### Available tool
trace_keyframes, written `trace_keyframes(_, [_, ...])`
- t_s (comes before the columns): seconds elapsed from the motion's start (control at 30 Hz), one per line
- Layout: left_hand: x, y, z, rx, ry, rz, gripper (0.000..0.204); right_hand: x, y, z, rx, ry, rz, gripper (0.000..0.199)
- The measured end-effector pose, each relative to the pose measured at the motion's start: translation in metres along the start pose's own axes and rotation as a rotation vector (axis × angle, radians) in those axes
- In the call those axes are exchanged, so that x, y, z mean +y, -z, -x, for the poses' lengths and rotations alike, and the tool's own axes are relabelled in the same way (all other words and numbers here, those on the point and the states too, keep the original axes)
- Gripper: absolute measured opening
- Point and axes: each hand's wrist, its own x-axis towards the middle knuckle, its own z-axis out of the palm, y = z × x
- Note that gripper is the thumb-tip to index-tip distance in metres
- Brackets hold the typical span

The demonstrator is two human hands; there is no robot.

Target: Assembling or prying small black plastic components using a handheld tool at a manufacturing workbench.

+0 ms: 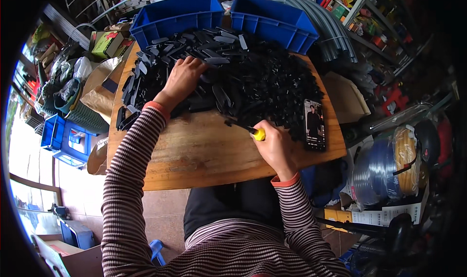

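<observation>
Evidently the work runs between two zones: the left hand (182, 82) reaches among the flat black parts (222, 96) heaped on the left and middle of the desk (194, 153), while the right hand (273, 148) holds the tool (260, 134) near the front. The left fingers are bent down over the heap, and whether they pinch a part cannot be told. The right fingers are closed around the tool's yellow end, its dark shaft pointing left over bare wood. Something dark sits at its tip; whether it belongs to the tool or is a separate piece is unclear.

To do this well, the left hand should probably lift one part by its edges, since flat pieces lying across each other are likely to drag their neighbours along. Bringing it forward to the bare wood would give steadier support than working on the loose heap. The tool is best angled away from the left fingers, with light, controlled pressure. Small bits (292, 82) crowd the right side near the phone (314, 124), so keeping the two heaps apart seems wise. Both blue bins (177, 20) stand behind.
</observation>
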Motion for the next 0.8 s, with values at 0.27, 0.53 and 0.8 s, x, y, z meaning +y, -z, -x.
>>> trace_keyframes(0.27, [0.142, 0.019, 0.088, 0.044, -0.111, 0.403, 0.046, -0.003, 0.016, -0.001, 0.024, -0.069, -0.188, 0.014])
trace_keyframes(0.53, [0.160, 0.050, 0.100, -0.284, 0.001, 0.452, 0.045, -0.008, 0.009, 0.000, -0.052, -0.043, -0.240, 0.014])
trace_keyframes(0.8, [0.140, 0.036, 0.109, -0.117, -0.488, 0.370, 0.049, -0.021, 0.003, -0.004, -0.078, -0.014, -0.270, 0.014])
